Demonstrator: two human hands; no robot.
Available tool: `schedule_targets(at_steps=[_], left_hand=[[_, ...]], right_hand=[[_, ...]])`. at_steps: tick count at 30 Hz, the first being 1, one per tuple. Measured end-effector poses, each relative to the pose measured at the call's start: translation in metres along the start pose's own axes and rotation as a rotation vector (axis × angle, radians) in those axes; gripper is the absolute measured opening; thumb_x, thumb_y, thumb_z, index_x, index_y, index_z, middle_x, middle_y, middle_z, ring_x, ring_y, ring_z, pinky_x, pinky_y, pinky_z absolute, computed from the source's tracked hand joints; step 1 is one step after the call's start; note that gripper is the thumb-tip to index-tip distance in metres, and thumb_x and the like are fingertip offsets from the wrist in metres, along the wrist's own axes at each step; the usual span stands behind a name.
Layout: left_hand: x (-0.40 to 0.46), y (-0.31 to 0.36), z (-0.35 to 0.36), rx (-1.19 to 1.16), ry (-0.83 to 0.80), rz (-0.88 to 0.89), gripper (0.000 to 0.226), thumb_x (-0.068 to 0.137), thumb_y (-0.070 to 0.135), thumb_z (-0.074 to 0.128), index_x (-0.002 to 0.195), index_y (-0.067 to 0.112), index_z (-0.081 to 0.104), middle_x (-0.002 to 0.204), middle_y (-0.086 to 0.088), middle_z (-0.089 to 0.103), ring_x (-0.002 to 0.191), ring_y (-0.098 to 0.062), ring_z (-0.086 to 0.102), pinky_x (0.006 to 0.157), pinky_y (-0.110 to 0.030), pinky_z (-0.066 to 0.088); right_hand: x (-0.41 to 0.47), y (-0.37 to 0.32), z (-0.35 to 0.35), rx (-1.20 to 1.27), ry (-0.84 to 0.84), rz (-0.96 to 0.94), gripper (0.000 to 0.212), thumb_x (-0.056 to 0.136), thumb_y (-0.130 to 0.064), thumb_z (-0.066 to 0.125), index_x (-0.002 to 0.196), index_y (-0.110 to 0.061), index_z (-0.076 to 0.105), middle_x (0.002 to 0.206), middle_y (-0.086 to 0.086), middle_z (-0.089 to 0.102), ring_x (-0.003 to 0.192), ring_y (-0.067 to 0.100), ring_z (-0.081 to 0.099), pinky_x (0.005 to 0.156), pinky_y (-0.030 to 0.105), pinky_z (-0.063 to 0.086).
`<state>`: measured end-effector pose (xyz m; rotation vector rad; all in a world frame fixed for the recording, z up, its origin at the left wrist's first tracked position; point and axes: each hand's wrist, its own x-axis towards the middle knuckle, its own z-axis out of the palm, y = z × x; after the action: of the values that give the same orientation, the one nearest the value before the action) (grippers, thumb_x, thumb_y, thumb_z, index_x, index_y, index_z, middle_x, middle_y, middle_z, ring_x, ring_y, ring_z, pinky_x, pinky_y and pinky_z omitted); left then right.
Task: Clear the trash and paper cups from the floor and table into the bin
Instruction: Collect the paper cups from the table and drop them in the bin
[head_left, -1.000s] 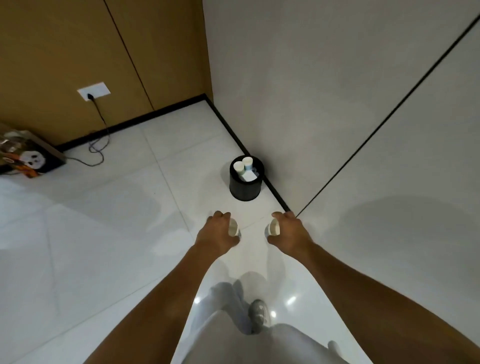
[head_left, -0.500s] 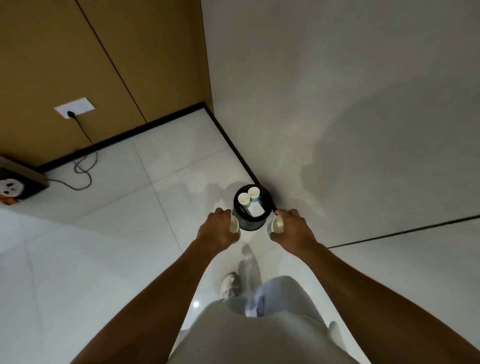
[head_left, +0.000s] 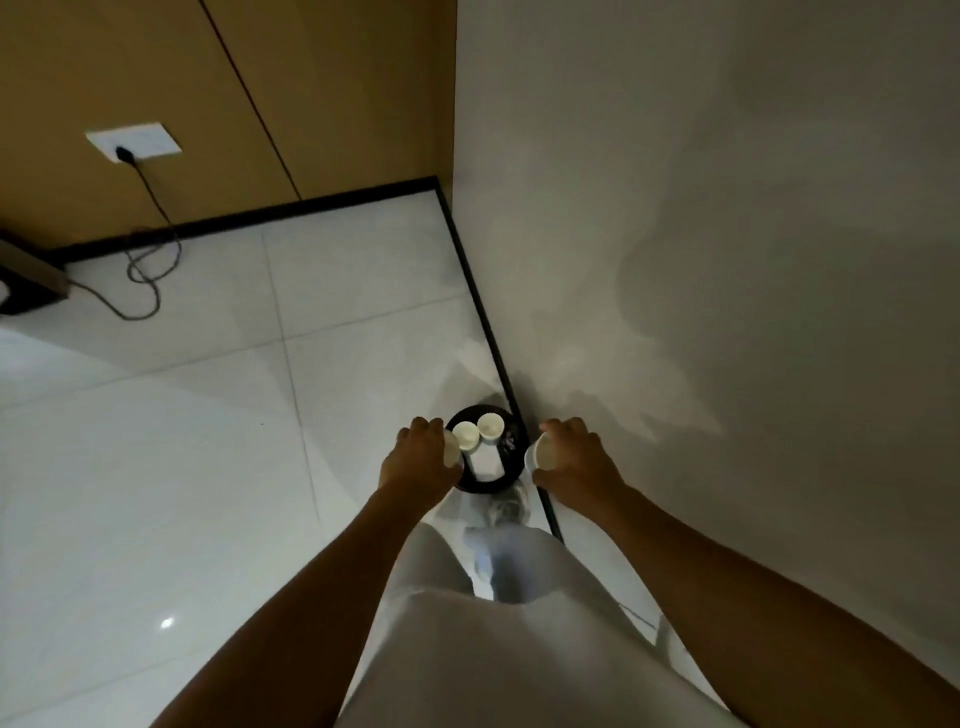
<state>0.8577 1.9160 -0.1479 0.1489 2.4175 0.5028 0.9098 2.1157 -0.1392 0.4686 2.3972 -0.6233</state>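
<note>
Standing on the white tiled floor (head_left: 156, 493) by the pale wall (head_left: 727, 208), I look down on the round black bin (head_left: 511, 467) at the skirting. 2 paper cups (head_left: 466, 434) and a white scrap (head_left: 485, 460) already lie inside it. My left hand (head_left: 418, 460) curls round 1 cup (head_left: 451, 451) above the bin's left rim; my right hand (head_left: 574, 465) grips another cup (head_left: 543, 452) just right of it.

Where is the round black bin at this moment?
In the head view, the round black bin stands on the white tiled floor against the right-hand wall's dark skirting, low between the left hand and right hand.
</note>
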Motion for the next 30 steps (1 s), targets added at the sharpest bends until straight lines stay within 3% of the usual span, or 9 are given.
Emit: schedule_targets(at_steps=[8, 24, 30], left_hand=[[0.058, -0.010, 0.035, -0.102, 0.064, -0.137, 0.067, 0.085, 0.036, 0.067, 0.140, 0.012, 0.037, 0.138, -0.007, 0.043, 0.124, -0.025, 0.043, 0.092, -0.036, 0.046], [0.300, -0.085, 0.224, -0.119, 0.047, -0.086, 0.065, 0.081, 0.025, 0.071, 0.136, 0.012, 0.039, 0.135, -0.009, 0.043, 0.123, -0.029, 0.042, 0.088, -0.041, 0.048], [0.336, -0.108, 0.290, -0.079, -0.103, -0.089, 0.071, 0.082, 0.031, 0.071, 0.141, 0.014, 0.035, 0.143, -0.009, 0.039, 0.132, -0.028, 0.038, 0.099, -0.039, 0.044]], right_hand=[[0.093, -0.006, 0.009, -0.123, -0.096, -0.083, 0.069, 0.083, -0.028, 0.070, 0.141, -0.016, 0.035, 0.140, 0.013, 0.035, 0.123, 0.034, 0.041, 0.094, 0.036, 0.042], [0.338, 0.061, 0.179, -0.115, -0.103, -0.071, 0.067, 0.084, -0.026, 0.071, 0.141, -0.018, 0.037, 0.142, 0.010, 0.036, 0.128, 0.029, 0.038, 0.094, 0.036, 0.046], [0.391, 0.091, 0.240, -0.218, -0.145, -0.104, 0.070, 0.083, -0.028, 0.071, 0.143, -0.020, 0.035, 0.147, 0.009, 0.032, 0.131, 0.030, 0.037, 0.096, 0.037, 0.044]])
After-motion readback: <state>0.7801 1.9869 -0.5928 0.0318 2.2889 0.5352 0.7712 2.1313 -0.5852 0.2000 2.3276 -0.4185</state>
